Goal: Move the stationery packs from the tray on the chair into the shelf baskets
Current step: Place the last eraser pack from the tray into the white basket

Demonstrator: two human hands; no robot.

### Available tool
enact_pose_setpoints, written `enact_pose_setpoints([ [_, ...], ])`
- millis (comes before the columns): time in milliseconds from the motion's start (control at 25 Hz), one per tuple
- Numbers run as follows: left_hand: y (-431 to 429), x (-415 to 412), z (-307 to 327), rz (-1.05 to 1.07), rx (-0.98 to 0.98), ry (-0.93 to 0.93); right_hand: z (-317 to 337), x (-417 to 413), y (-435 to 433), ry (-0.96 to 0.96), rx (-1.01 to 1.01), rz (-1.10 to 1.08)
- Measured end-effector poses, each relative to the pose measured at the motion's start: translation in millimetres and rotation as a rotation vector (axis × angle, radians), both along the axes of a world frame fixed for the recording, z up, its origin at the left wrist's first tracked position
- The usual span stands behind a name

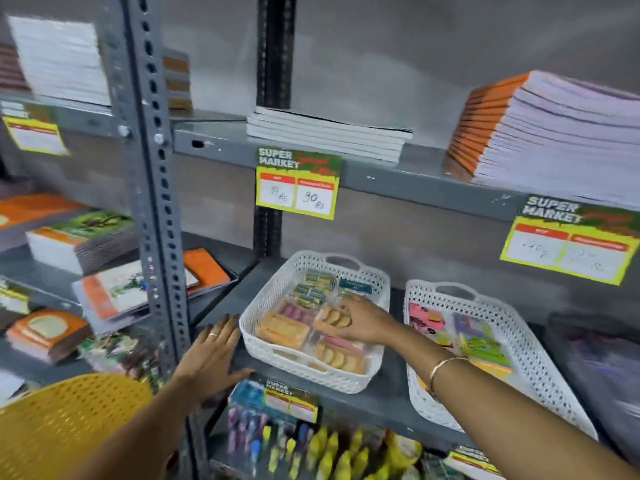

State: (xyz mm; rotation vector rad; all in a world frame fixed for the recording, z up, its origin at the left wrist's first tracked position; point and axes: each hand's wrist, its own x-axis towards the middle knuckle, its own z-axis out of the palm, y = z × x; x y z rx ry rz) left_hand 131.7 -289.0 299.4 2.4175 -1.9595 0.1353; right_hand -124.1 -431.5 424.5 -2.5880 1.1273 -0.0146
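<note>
- The right hand [360, 323] reaches into the left white basket [263, 320] on the grey shelf [388, 400], fingers curled down over a clear pack of round tan pieces [334, 318] lying on top of the other packs; it looks to be gripping that pack, though blur hides the fingertips
- The left hand [211, 358] lies open and flat, palm down, on the near edge of the same shelf, just left of the basket and not touching it; a ring shows on one finger
- A thin bangle [440, 370] circles the right wrist
- That basket holds packs side by side: orange and purple ones on the left, green-and-yellow ones at the far end, another pack of tan rounds [337, 358] at the near edge
- A second white basket [512, 327] sits just to the right on the same shelf, with bright pink, green and yellow packs [481, 344] inside; the right forearm crosses its near left corner
- A yellow perforated chair back [65, 417] shows at the near left; the tray is out of sight
- On the shelf above, a low stack of white notebooks [325, 133] and, to the right, a taller orange-spined stack [540, 133]
- Price tags [298, 183] hang from the upper shelf edge
- Below, hanging pens and yellow items [311, 452], blurred
</note>
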Motion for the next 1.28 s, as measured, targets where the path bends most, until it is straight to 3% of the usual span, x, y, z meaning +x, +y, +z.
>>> enact_pose_setpoints([
  [200,-9,3,-17,-0.009,0.09,0.074,-39,-17,0,0.027,0.09,0.081],
  [440,-14,8,-30,0.02,0.04,0.045,-51,-11,-4,0.061,0.068,0.108],
  [760,-6,7,-11,-0.031,-0.021,0.141,-46,-11,-3,0.14,0.04,0.154],
  [880,3,2,29,-0.02,-0.21,0.372,-47,-11,-2,0.177,0.006,0.161],
  [1000,-15,-17,68,-0.013,-0.479,0.43,-51,-12,-1,0.166,-0.012,0.163],
  [1040,-30,-24,78,-0.056,-0.434,0.427,-51,-12,0,0.169,-0.02,0.162],
  [1120,-63,-37,89,-0.157,-0.13,0.39,-52,-11,0,0.186,-0.03,0.159],
  [1200,-88,-47,92,-0.244,0.2,0.215,-49,-11,1,0.207,-0.034,0.15],
  [1280,-101,-53,88,-0.288,0.354,0.074,-45,-11,4,0.216,-0.042,0.146],
])
